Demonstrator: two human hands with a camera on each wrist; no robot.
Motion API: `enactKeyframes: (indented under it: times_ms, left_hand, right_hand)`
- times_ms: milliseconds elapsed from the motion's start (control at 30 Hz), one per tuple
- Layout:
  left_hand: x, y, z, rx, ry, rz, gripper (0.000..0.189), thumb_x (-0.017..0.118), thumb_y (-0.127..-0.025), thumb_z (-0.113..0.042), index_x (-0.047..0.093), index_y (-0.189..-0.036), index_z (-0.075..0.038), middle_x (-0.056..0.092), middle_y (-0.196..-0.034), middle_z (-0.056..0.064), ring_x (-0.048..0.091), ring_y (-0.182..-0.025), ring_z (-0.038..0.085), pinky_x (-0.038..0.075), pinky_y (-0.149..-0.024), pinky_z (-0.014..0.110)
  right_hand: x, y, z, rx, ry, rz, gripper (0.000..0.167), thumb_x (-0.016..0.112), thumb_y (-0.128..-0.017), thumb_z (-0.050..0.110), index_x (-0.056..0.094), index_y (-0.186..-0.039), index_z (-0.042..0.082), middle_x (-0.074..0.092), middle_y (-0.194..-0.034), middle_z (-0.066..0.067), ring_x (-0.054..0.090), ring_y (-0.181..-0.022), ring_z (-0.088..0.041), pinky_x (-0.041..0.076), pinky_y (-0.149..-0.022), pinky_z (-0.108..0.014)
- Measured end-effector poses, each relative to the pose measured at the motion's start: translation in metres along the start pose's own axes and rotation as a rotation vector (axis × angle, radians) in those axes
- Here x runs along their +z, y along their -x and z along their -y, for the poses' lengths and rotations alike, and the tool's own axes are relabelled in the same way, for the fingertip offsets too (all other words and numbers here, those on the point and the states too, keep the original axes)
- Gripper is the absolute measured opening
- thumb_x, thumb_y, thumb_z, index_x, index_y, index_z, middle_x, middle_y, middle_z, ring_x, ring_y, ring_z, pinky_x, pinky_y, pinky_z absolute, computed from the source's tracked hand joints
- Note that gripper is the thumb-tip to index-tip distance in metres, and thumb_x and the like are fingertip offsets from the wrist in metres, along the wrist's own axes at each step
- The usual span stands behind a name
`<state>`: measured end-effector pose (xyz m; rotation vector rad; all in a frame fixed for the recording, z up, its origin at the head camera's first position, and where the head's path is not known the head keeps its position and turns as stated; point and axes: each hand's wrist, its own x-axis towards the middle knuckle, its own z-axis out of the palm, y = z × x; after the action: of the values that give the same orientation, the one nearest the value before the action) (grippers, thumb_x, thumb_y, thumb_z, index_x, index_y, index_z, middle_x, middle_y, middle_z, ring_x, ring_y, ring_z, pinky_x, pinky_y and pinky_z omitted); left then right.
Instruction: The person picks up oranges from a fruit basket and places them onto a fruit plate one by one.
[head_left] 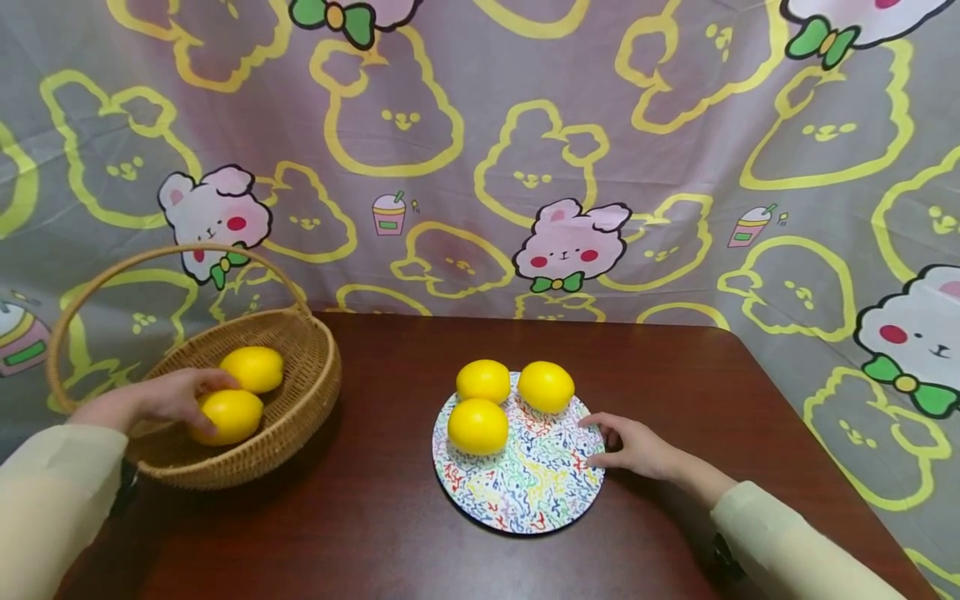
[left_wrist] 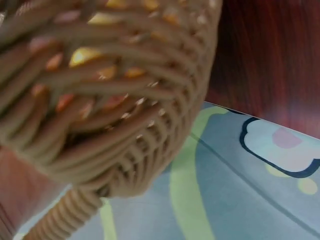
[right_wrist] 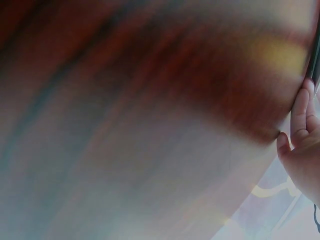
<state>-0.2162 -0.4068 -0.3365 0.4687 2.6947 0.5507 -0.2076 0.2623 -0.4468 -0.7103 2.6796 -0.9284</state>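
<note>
My left hand (head_left: 176, 397) reaches over the near side of a wicker basket (head_left: 315, 392) and grips the nearer yellow lemon (head_left: 234, 415) inside it, thumb on the near side. A second lemon (head_left: 255, 368) lies just behind that one. In the left wrist view, the basket's weave (left_wrist: 115, 85) hides most of the hand. My right hand (head_left: 637, 446) touches the right rim of a round patterned plate (head_left: 540, 492), its thumb and forefinger spread apart. On the plate sit three lemons, one at the front left (head_left: 477, 427), one behind it (head_left: 483, 382) and one at the back right (head_left: 546, 387).
The basket's tall hoop handle (head_left: 180, 250) arches above the left forearm. Everything stands on a dark red-brown wooden table (head_left: 382, 467). A cartoon-printed cloth (head_left: 465, 200) hangs behind the table and along its right side.
</note>
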Motion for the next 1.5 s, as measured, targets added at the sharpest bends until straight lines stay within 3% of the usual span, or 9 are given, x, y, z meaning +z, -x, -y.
enactKeyframes:
  times_ms: [233,400,600,833,1267,1500]
  left_hand:
    - [0.007,-0.001,-0.003,-0.002,0.039,-0.004,0.065,0.085,-0.066,-0.009,0.056,-0.122,0.005,0.056,-0.115,0.027,0.052,-0.103,0.040,0.040,-0.082,0.043]
    - [0.012,-0.004,-0.012,-0.011,0.114,0.053,0.071,0.084,-0.070,-0.009,0.050,-0.130,0.006,0.050,-0.118,0.029,0.049,-0.098,0.035,0.041,-0.076,0.040]
    - [0.018,-0.006,-0.017,0.008,0.071,0.067,0.074,0.083,-0.070,-0.013,0.047,-0.132,0.007,0.053,-0.115,0.025,0.051,-0.097,0.033,0.041,-0.076,0.040]
    - [0.022,-0.010,-0.015,0.034,0.124,0.077,0.072,0.082,-0.065,-0.009,0.050,-0.128,0.004,0.052,-0.112,0.020,0.049,-0.092,0.028,0.041,-0.073,0.039]
    - [0.022,-0.009,-0.015,0.104,0.139,0.004,0.073,0.083,-0.064,-0.010,0.050,-0.127,0.005,0.053,-0.109,0.019,0.049,-0.087,0.025,0.041,-0.071,0.037]
    - [0.014,-0.008,-0.021,0.080,0.150,-0.026,0.077,0.084,-0.066,-0.011,0.046,-0.131,0.004,0.051,-0.112,0.023,0.049,-0.086,0.025,0.042,-0.070,0.037]
  right_hand:
    - [-0.001,0.000,0.000,0.010,-0.004,-0.002,0.055,0.078,-0.081,0.036,0.056,-0.128,0.017,0.050,-0.085,0.001,0.049,-0.077,-0.018,0.043,-0.064,-0.026]
    - [0.000,0.000,0.000,0.022,-0.022,-0.002,0.055,0.078,-0.081,0.036,0.057,-0.128,0.017,0.051,-0.085,0.001,0.049,-0.078,-0.019,0.042,-0.064,-0.026]
    - [0.000,0.000,0.000,0.025,-0.023,0.000,0.055,0.078,-0.081,0.036,0.057,-0.128,0.017,0.051,-0.085,0.001,0.049,-0.078,-0.019,0.042,-0.064,-0.026]
    - [0.000,-0.001,-0.001,0.014,-0.020,0.006,0.055,0.078,-0.081,0.037,0.057,-0.128,0.016,0.051,-0.085,0.002,0.049,-0.077,-0.017,0.042,-0.064,-0.026]
    - [0.000,-0.001,0.000,0.010,-0.012,0.004,0.055,0.078,-0.081,0.037,0.057,-0.127,0.017,0.051,-0.085,0.003,0.049,-0.077,-0.017,0.042,-0.064,-0.027]
    - [-0.001,0.000,0.002,0.025,-0.016,0.007,0.055,0.079,-0.081,0.037,0.057,-0.128,0.017,0.051,-0.086,0.002,0.048,-0.079,-0.019,0.042,-0.065,-0.026]
